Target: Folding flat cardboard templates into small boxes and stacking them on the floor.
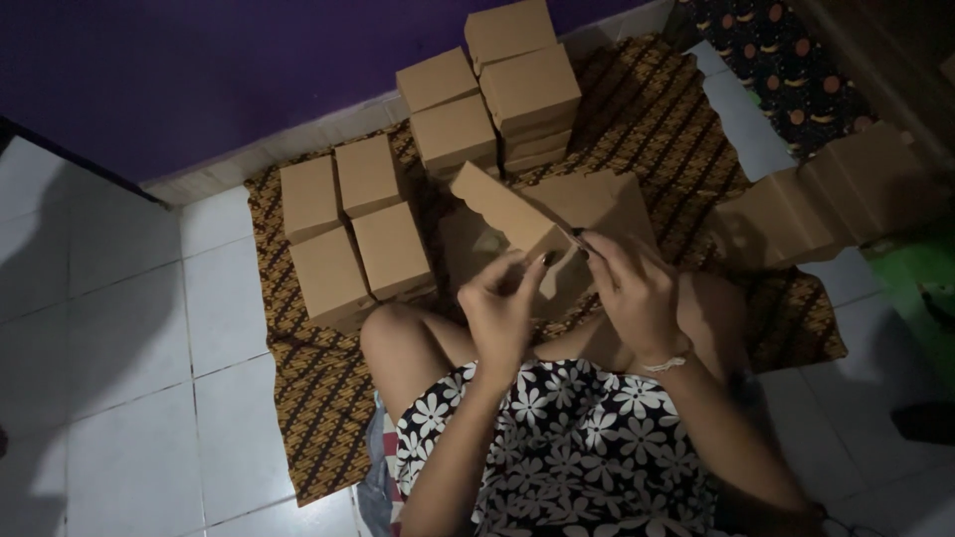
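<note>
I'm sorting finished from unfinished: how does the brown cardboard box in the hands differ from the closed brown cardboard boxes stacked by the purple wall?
The brown cardboard box in the hands is open, with a flap sticking out; the stacked brown boxes by the wall are closed. The held one is tilted above the lap, pinched by the left hand and right hand; the stacked ones lie flat on the patterned cloth, untouched. Both are plain brown cardboard.

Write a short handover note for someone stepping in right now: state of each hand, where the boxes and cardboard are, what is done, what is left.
Left hand and right hand both grip a half-folded cardboard box above the lap, pinching one flap.
Done: closed boxes stand on the patterned mat, a low group at left and a taller stack by the wall.
Left: the box in hand is open; flat cardboard blanks lie at right, unfolded.
</note>
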